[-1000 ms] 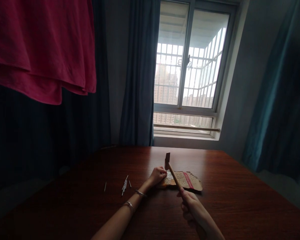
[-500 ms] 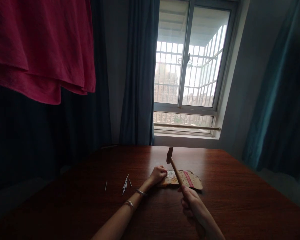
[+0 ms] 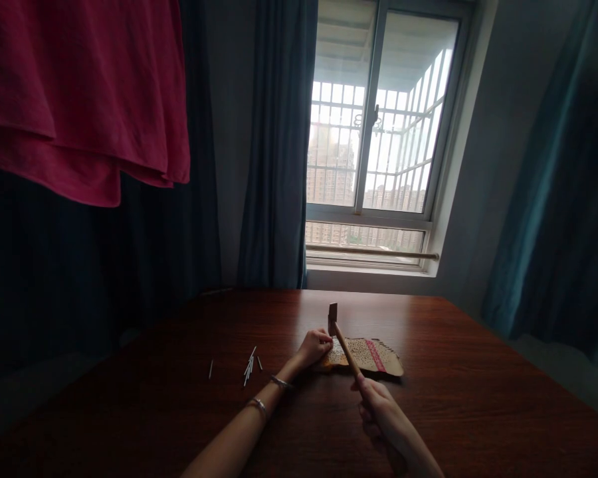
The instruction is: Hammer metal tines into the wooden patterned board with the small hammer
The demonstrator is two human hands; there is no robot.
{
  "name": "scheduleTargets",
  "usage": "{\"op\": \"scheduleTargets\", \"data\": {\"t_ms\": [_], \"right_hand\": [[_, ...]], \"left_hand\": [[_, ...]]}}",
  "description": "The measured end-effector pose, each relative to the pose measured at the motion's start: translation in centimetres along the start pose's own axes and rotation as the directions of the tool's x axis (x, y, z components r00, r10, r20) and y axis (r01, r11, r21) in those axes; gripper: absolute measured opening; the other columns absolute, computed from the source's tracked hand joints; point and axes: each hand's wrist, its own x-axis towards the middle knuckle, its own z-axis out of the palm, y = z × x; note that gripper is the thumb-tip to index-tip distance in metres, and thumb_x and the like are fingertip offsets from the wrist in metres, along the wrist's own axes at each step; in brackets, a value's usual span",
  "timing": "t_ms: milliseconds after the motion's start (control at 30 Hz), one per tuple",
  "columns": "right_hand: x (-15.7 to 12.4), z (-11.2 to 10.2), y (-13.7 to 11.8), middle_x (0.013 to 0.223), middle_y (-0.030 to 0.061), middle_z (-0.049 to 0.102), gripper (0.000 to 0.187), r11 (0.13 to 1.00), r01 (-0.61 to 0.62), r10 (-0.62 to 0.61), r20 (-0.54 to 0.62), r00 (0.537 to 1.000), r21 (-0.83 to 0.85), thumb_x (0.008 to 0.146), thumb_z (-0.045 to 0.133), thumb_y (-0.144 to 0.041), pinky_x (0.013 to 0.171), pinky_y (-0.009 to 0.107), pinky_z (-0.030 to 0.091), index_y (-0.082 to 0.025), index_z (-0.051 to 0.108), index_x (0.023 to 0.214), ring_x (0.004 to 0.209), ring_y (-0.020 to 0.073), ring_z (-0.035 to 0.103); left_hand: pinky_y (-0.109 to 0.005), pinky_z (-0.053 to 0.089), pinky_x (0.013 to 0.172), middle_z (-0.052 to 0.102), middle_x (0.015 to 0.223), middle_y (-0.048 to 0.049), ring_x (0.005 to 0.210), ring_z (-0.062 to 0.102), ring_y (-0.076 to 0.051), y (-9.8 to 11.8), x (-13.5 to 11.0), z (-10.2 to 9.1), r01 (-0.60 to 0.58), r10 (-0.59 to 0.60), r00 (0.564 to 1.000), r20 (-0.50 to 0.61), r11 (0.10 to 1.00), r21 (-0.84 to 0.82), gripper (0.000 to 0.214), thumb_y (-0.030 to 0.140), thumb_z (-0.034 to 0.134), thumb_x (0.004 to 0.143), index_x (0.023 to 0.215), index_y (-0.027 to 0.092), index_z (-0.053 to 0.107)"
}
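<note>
My right hand [image 3: 381, 405] is wrapped round the wooden handle of a hammer [image 3: 346, 348], which slants up and to the left. The hammer's head is just above the fingertips of my left hand [image 3: 317, 346]. My left hand is closed in a pinch at the left end of a tan board [image 3: 391, 364]; a thin upright nail shows only faintly at its fingertips, mostly hidden by the hammer. Many small dark dots or holes cover the board, and a pink-red strip crosses it. Left of my left arm lie several loose silvery nails [image 3: 249, 368].
All of this rests on a glossy reddish-brown table [image 3: 179, 425]. A single nail [image 3: 210, 369] lies farther left. Beyond the table are a barred window [image 3: 369, 133] and blue curtains [image 3: 279, 146]. A pink-red cloth [image 3: 90, 99] hangs at upper left.
The hammer's head has come down and slightly left, to just over my left fingertips. My right hand has shifted a little left and down; my left hand stays in place.
</note>
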Motion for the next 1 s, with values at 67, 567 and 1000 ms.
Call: {"op": "scheduleTargets", "data": {"t_ms": [67,567,1000], "right_hand": [[-0.14,-0.04,-0.09,0.048,-0.0097,0.040,0.042,1.000,-0.004,0.004,-0.002,1.000,0.000,0.076,0.042,-0.061,0.030,0.012,0.014,-0.021,0.044,0.089,0.032,0.0006,0.026],[-0.30,0.14,-0.26,0.047,-0.0107,0.039,0.047,1.000,0.010,-0.010,0.011,1.000,0.013,0.071,0.045,-0.065,0.030,0.013,0.014,-0.022,0.045,0.089,0.029,0.0012,0.025],[0.25,-0.34,0.10,0.044,-0.0114,0.037,0.048,0.998,0.033,-0.032,-0.004,0.999,0.058,0.067,0.050,-0.065,0.030,0.013,0.011,-0.021,0.044,0.084,0.028,0.0006,0.023]], "left_hand": [[-0.020,0.039,0.059,0.062,0.075,-0.0037,0.064,0.054,-0.012,0.19,-0.01,-0.09,-0.002,0.002,1.000,0.003,1.000,0.009,0.019,0.024,0.055,0.073,0.073,0.015,0.072],[-0.020,0.038,0.059,0.061,0.073,-0.0037,0.063,0.053,-0.011,-0.01,-0.01,-0.05,-0.036,0.036,0.999,-0.003,0.999,-0.003,0.021,0.024,0.054,0.073,0.068,0.014,0.071],[-0.020,0.040,0.062,0.062,0.074,-0.0043,0.066,0.055,-0.012,0.27,-0.11,-0.30,-0.023,0.023,1.000,-0.010,1.000,-0.002,0.020,0.025,0.055,0.073,0.073,0.014,0.072]]}}
